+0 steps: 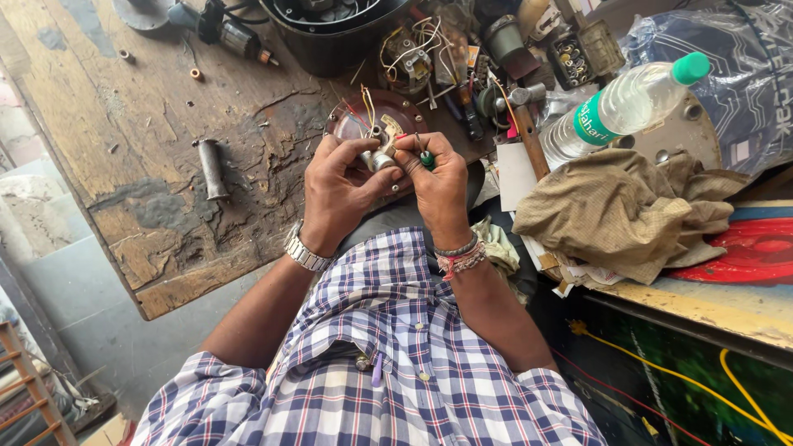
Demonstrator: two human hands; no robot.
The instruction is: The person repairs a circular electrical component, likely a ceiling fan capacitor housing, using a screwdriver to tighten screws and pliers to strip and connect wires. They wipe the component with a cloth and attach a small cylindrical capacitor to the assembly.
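My left hand [339,192] pinches a small silver metal part [380,158] with thin coloured wires rising from it. My right hand [439,183] holds a green-handled screwdriver [425,157], its tip against that part. Both hands hover over a round dark-red metal cover [395,107] lying on the worn wooden workbench [149,140]. A metal watch is on my left wrist and thread bands are on my right.
A metal cylinder [211,168] lies left on the bench. A black round housing [339,33], wired parts and a hammer [524,124] crowd the back. A plastic water bottle [624,106] and a tan cloth [628,206] lie at right. Yellow cable [686,380] runs below.
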